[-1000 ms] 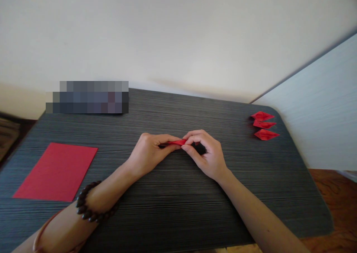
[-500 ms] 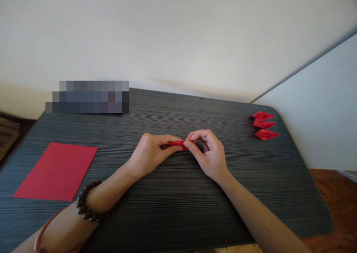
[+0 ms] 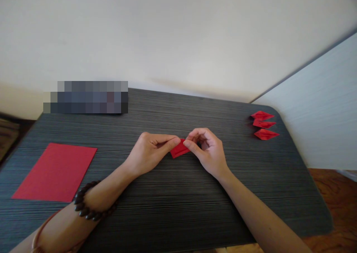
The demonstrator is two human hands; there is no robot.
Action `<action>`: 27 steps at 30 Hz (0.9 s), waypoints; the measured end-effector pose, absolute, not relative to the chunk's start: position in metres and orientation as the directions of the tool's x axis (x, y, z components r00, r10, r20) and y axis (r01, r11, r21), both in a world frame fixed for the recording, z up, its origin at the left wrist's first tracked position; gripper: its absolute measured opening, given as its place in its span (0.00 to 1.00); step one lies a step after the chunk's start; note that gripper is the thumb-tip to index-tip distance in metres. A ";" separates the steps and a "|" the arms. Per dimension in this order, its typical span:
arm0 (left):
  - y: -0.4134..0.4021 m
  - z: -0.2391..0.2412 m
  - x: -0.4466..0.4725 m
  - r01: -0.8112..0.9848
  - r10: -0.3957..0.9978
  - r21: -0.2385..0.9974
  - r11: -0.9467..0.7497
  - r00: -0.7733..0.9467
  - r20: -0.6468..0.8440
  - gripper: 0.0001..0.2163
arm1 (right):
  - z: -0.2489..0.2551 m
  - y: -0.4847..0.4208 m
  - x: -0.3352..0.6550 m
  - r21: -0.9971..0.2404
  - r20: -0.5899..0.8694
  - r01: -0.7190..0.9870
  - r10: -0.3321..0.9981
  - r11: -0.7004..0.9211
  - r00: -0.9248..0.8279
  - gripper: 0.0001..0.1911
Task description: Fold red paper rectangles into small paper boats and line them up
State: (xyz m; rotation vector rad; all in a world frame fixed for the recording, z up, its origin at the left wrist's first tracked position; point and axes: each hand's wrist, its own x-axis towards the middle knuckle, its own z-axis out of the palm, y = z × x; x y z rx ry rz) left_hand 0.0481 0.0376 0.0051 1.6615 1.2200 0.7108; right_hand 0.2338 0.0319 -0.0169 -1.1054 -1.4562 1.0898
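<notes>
A small folded piece of red paper (image 3: 179,150) is held between my two hands, above the middle of the dark table (image 3: 156,216). My left hand (image 3: 150,151) pinches its upper left edge between thumb and forefinger. On the other side, my right hand (image 3: 208,151) pinches the upper right edge, its other fingers curled. The fingertips cover part of the paper's top edge. A beaded bracelet (image 3: 83,201) circles my left forearm.
A flat stack or sheet of red square paper (image 3: 55,173) lies at the left of the table. Three folded red paper shapes (image 3: 266,134) sit in a row near the right edge. A pixelated object (image 3: 89,99) stands at the back left, before the wall (image 3: 178,37).
The folded paper has turned so that more of its flat face shows below my fingers. The left fingertips have shifted to its upper edge; the right hand has barely moved.
</notes>
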 end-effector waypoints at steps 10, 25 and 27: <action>0.037 0.003 0.049 0.332 0.949 0.943 -0.027 0.305 -0.081 0.12 | -0.016 0.033 0.234 -0.997 0.071 0.033 0.996 0.074 -0.060 0.12; 0.045 0.004 0.044 0.166 0.863 0.960 0.223 0.425 -0.274 0.10 | -0.019 0.034 0.238 -0.989 0.111 0.087 0.992 0.116 -0.064 0.09; 0.046 0.005 0.043 0.186 0.870 0.960 0.209 0.412 -0.270 0.07 | -0.018 0.034 0.238 -0.985 0.128 0.106 0.988 0.137 -0.089 0.08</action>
